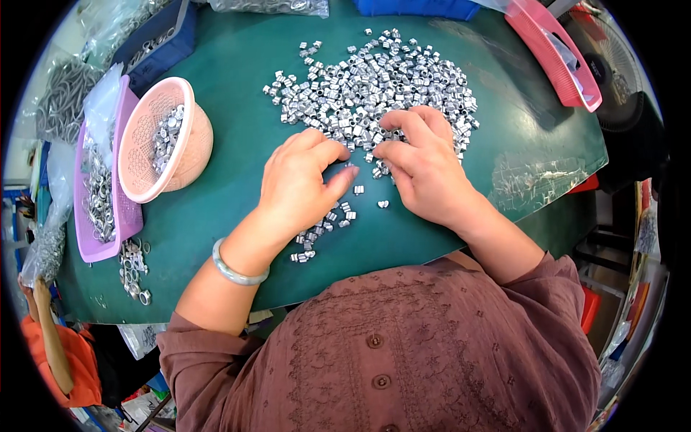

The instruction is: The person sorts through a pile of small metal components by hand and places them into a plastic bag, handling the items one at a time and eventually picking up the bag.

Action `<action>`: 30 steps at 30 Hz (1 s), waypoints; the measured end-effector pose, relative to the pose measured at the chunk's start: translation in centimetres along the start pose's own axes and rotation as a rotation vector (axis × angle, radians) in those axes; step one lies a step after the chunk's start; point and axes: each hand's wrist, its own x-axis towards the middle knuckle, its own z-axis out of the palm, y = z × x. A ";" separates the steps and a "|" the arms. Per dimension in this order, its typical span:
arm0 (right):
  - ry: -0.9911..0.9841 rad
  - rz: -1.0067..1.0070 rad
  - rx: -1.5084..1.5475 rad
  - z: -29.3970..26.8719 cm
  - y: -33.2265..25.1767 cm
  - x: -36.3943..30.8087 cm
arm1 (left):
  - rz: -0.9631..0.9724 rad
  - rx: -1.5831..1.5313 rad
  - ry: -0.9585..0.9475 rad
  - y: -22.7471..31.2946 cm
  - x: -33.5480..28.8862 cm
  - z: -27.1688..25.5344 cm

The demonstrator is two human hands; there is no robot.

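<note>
Metal pieces (374, 90), shiny and blocky, lie heaped on the smooth green table (241, 129). Left hand (299, 175) curls, right hand (425, 167) arches at the heap's near edge; whether fingers grip any, I cannot tell.

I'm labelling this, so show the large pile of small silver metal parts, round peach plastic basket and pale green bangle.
Large pile of small silver metal parts (374, 88), head view: middle.
Round peach plastic basket (198, 142), head view: outer wall.
Pale green bangle (234, 275), head view: lower curve.

Head fisheye — downward, close above the table (237, 122)
</note>
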 end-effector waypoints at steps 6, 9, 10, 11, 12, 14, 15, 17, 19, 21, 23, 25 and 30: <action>-0.029 -0.009 -0.011 0.2 -0.5 -0.1 | 0.039 -0.019 -0.013 -0.3 -0.1 0.0; -0.081 -0.017 0.010 0.0 -0.2 -0.3 | 0.060 -0.011 -0.069 -0.1 -0.1 -0.4; -0.082 -0.018 0.011 0.0 -0.1 -0.3 | 0.058 -0.011 -0.068 -0.1 -0.2 -0.5; -0.088 -0.031 0.022 0.0 0.1 -0.3 | 0.068 -0.019 -0.081 -0.1 -0.2 -0.6; -0.094 -0.043 0.032 -0.1 0.2 -0.3 | 0.079 -0.027 -0.094 -0.1 -0.2 -0.6; -0.079 -0.025 0.025 -0.1 0.5 -0.3 | 0.079 -0.047 -0.089 0.1 -0.1 -0.6; -0.063 -0.006 0.017 -0.2 0.6 -0.3 | 0.080 -0.065 -0.085 0.2 -0.1 -0.5; -0.072 -0.014 0.027 -0.4 0.6 -0.4 | 0.135 -0.083 -0.069 0.0 -0.1 -0.2; -0.080 -0.019 0.034 -0.6 0.4 -0.5 | 0.192 -0.102 -0.055 -0.1 -0.2 -0.1; -0.114 -0.009 0.060 -0.9 0.2 -0.5 | 0.215 -0.084 -0.083 -0.2 -0.3 -0.1; -0.100 -0.013 0.060 -0.8 0.3 -0.5 | 0.198 -0.085 -0.099 -0.1 -0.3 -0.2; -0.086 -0.020 0.062 -0.8 0.2 -0.6 | 0.180 -0.084 -0.113 0.0 -0.4 -0.2; -0.109 0.007 0.074 -1.1 0.2 -0.8 | 0.147 -0.032 -0.107 1.4 0.0 0.1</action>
